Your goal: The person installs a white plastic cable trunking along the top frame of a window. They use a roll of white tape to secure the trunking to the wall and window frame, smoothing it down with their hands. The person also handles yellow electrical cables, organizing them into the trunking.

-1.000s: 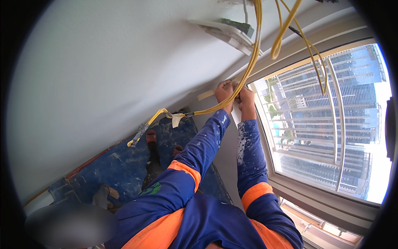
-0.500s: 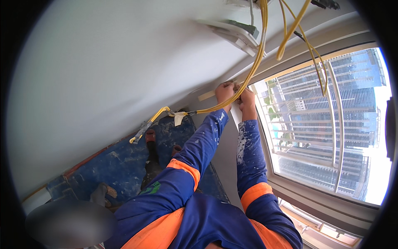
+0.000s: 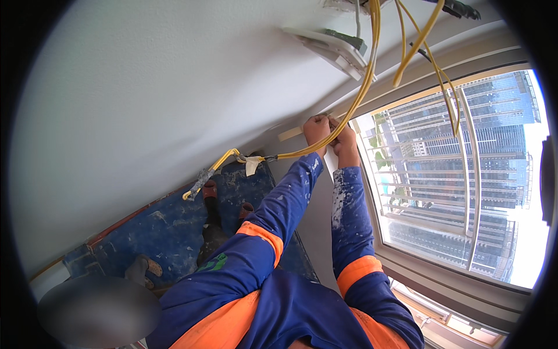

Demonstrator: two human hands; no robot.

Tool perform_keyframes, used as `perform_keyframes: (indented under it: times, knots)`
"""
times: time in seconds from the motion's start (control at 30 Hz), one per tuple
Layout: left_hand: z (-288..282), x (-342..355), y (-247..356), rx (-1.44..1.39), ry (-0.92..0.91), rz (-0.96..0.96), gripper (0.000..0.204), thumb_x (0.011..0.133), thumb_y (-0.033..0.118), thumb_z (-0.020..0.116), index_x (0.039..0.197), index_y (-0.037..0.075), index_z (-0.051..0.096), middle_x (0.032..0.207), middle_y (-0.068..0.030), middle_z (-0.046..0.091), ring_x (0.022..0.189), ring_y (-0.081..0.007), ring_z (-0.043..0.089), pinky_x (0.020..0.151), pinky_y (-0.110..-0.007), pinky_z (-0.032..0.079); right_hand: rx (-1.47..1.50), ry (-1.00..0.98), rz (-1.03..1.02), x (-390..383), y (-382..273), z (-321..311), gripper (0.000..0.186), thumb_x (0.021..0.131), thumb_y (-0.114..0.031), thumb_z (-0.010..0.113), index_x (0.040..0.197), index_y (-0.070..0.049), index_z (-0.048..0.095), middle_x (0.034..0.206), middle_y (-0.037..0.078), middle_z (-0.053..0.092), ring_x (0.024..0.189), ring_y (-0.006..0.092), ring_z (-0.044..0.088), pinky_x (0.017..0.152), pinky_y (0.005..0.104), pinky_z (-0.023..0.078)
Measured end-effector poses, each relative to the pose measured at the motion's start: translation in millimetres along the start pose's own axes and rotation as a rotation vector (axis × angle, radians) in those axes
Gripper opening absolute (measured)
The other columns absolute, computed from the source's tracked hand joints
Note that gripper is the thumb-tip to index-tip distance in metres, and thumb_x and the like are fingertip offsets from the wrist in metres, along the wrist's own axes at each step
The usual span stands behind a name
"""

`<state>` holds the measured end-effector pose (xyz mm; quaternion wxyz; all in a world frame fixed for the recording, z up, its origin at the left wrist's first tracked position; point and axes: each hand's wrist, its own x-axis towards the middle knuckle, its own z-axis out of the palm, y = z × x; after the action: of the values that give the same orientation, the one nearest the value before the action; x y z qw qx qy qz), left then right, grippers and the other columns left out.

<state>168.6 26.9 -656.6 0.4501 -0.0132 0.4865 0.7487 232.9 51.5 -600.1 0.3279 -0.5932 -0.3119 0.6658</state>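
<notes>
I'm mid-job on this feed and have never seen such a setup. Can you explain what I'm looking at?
No machine: this is a person working bare-handed, filmed by a wide camera on their own head, so straight edges bend. The left hand and right hand are close together beside the window, partly behind yellow cables; anything held is too hidden to tell. A pale strip shows just left of them. Lower left, dark red shoes stand on a stained blue surface.

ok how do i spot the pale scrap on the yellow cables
Go left from the large window to the left hand. Yellow cables passing in front of its wrist run leftward to the pale scrap. It hangs as a light flap, unlike the grey wrapping farther along.
</notes>
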Motion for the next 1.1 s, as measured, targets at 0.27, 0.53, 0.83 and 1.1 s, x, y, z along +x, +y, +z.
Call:
perform_keyframes:
  times: [0.27,0.53,0.83,1.1]
  knots:
    - [6,1,15,-0.053,-0.079,-0.179,0.019,0.091,0.003,0.056,0.073,0.008,0.058,0.066,-0.0028,0.058,0.048,-0.014,0.054,0.041,-0.029,0.044,0.11,-0.016,-0.022,16,13,1,0.019,0.096,-0.017,0.072,0.084,-0.006,0.064,0.068,0.002,0.059,0.05,0.0135,0.052,0.044,0.0272,0.041]
    - [10,20,32,-0.066,0.032,-0.417,0.016,0.09,0.003,0.055,0.075,0.006,0.059,0.064,-0.0055,0.054,0.043,-0.0189,0.052,0.038,-0.037,0.046,0.225,-0.033,0.043,-3,10,17,0.017,0.097,-0.013,0.072,0.081,-0.009,0.066,0.063,-0.002,0.057,0.046,0.0088,0.049,0.041,0.023,0.037]
    - [7,25,29,0.002,0.001,-0.333,0.017,0.088,-0.001,0.049,0.079,0.003,0.063,0.07,-0.0116,0.06,0.049,-0.0252,0.059,0.041,-0.039,0.048,0.422,-0.068,0.103,15,24,25,0.012,0.096,-0.002,0.067,0.084,-0.001,0.067,0.067,0.003,0.063,0.046,0.0113,0.055,0.041,0.0253,0.043]
    - [10,26,30,0.111,0.045,-0.329,0.015,0.086,-0.002,0.052,0.089,-0.003,0.066,0.083,-0.018,0.067,0.064,-0.0314,0.069,0.052,-0.044,0.056,0.418,0.01,0.119,40,32,20,0.012,0.096,-0.002,0.067,0.084,-0.002,0.067,0.064,0.002,0.062,0.045,0.0117,0.054,0.041,0.0265,0.041]
